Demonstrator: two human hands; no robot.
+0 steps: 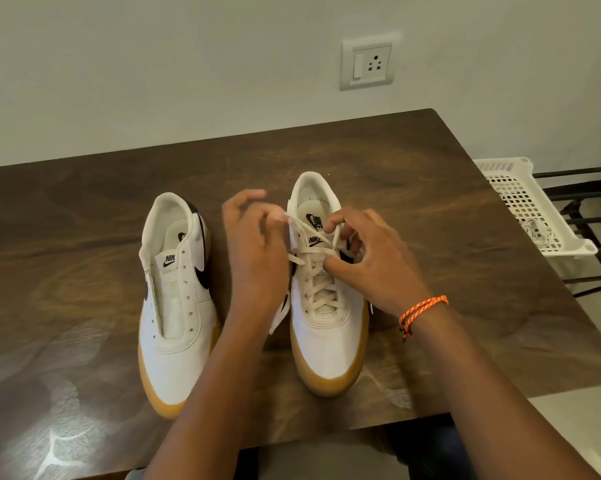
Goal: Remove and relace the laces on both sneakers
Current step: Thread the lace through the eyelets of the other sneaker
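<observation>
Two white sneakers with tan gum soles stand side by side on the table, toes toward me. The left sneaker has bare eyelets and no lace. The right sneaker carries a cream lace crossed up its eyelets. My left hand sits between the shoes and pinches one lace end, drawn out to the left from the top eyelets. My right hand rests on the right shoe's top edge and pinches the other lace strand near the tongue. A loose lace end hangs beside the shoe under my left wrist.
The dark wooden table butts against a white wall with a socket plate. A white plastic basket sits on a black rack past the table's right edge. An orange cord bracelet circles my right wrist.
</observation>
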